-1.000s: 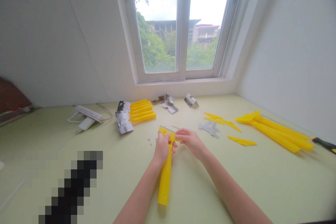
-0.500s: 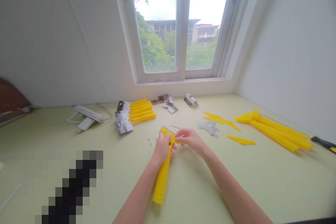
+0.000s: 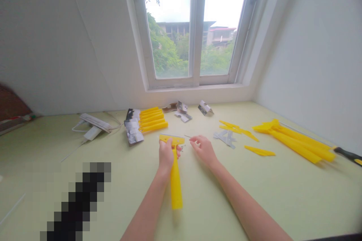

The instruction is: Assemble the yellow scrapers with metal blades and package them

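Head view, the only one: against the moments just before, the hands have parted, and the right hand (image 3: 204,150) is off the yellow plastic scraper (image 3: 175,169) and stands apart from it, while the left hand (image 3: 166,157) alone carries it. The scraper has also swung from a slant to nearly straight. It sits at lower centre of the frame, its wide flat head (image 3: 171,140) at the far end, pointing away from the person toward the window (image 3: 195,26), with that head's edge lying crosswise. The long axis runs almost straight along the line of sight, with the handle end (image 3: 177,204) toward the person; the shadow beneath suggests it is lifted off the pale green table (image 3: 283,203), but that is hard to tell. Left fingers are pressed closed around the neck, just below the head. Right fingers (image 3: 195,141) are loosely curled and slightly spread, pinching nothing that can be seen. Nearest that hand lies a thin metal pin (image 3: 187,136), and tiny screws (image 3: 182,149) sit just beside the scraper head. Upper left of centre, a row of yellow handles (image 3: 152,120) lies against printed card packaging (image 3: 133,132)
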`<state>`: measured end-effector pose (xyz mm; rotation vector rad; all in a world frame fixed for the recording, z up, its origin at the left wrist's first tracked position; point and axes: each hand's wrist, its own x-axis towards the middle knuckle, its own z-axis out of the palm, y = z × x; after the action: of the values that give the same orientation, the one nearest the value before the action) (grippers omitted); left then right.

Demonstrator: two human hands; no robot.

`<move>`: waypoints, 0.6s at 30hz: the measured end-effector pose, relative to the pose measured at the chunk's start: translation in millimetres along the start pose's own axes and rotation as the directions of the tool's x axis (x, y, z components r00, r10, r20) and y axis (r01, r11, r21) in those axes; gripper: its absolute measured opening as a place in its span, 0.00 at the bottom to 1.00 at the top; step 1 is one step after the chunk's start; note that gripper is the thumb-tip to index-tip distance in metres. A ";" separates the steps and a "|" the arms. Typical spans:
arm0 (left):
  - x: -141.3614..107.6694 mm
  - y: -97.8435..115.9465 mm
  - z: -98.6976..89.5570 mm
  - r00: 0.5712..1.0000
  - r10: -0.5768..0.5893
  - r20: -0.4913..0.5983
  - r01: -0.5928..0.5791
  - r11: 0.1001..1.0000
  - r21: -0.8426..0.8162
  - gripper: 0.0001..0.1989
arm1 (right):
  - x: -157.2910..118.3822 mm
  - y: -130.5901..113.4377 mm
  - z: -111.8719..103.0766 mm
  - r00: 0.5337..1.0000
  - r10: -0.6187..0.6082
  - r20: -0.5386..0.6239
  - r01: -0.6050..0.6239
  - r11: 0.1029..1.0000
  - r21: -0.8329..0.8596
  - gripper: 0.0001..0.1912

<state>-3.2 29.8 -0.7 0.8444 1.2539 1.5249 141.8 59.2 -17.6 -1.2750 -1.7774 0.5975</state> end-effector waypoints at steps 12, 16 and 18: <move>3.5 -2.0 0.6 0.997 -0.042 0.070 0.049 0.993 -0.105 0.09 | -3.4 -3.5 15.5 0.995 -0.059 0.078 0.080 0.952 -0.295 0.10; 1.7 -4.2 4.0 0.979 -0.059 0.195 0.077 0.993 -0.087 0.10 | -0.6 3.3 10.0 0.998 0.022 0.052 -0.006 0.956 -0.293 0.08; 0.0 -4.7 4.9 0.970 -0.062 0.236 0.082 0.994 -0.074 0.10 | 0.2 4.2 7.2 0.998 0.047 0.046 -0.032 0.956 -0.290 0.08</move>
<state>2.5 31.4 -4.1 0.8862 1.0312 1.3668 137.9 61.6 -24.6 -1.5067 -1.9393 0.4046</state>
